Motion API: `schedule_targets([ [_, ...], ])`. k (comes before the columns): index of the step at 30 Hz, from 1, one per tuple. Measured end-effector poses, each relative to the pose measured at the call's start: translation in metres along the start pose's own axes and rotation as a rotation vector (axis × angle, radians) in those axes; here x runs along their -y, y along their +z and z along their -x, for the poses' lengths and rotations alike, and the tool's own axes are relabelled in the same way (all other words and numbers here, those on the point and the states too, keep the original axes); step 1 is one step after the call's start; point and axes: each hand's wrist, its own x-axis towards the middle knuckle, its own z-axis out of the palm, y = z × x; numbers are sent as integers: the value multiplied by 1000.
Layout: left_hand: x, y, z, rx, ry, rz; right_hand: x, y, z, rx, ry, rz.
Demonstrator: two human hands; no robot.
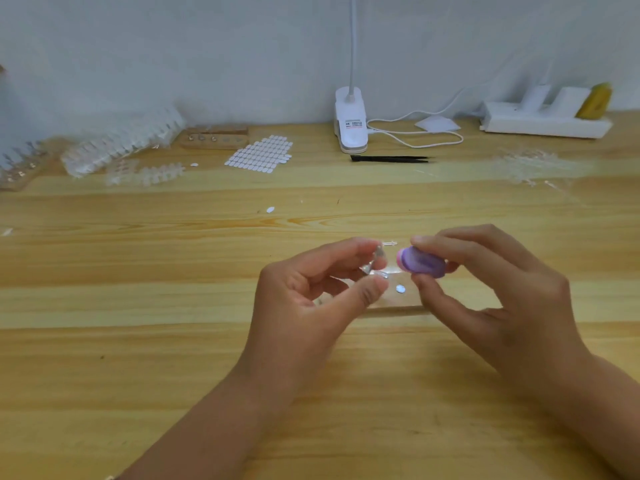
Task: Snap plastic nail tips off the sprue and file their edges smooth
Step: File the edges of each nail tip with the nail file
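Both hands are over the wooden desk [173, 341], roughly in the middle. My left hand [322, 289] pinches a clear nail tip [374, 263] between the thumb and the index fingertip. The thumb is underneath, the index is on top, and the other fingers curl in loosely behind. The tip is see-through and a bit blurry, so I can't tell which way its edge faces.

My right hand [485, 289] grips the purple file [422, 262]. It's a stubby little thing with a pink end, held with the index finger on top and the thumb below. The pink end points left, straight at the nail tip and just beside it. It looks like there's a sliver of a gap, but I honestly can't tell if they touch.

Just past my fingertips a tiny sprue bit [389, 243] lies on the desk. Under the gap between my hands sits a small white oval [400, 289], close to my left thumb.

Further back:
- A sheet of white ovals [259, 154] lies flat, with one loose oval [270, 209] nearer to me.
- Clear bags of tips [121, 143] are piled at the far left, beside a wooden holder [214, 136].
- Black tweezers [389, 158] lie in front of the white clip lamp [350, 123], and its cord loops off to the right.
- A white power strip [543, 121] sits against the wall at the far right.
- A heap of clear plastic bits [526, 164] lies in front of the strip, too blurry to make out.
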Motion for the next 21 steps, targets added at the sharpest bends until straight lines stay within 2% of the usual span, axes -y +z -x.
schedule_targets([
  [6,0,4,3,-5,10,14,2,-1,-1,18,108,-69],
  [12,-3,4,4,-47,95,-199,1,-1,1,7,69,-79],
  [17,1,6,6,-41,31,-138,1,0,2,7,59,-41],
  [21,1,8,7,25,0,-107,2,0,1,-3,53,-56],
])
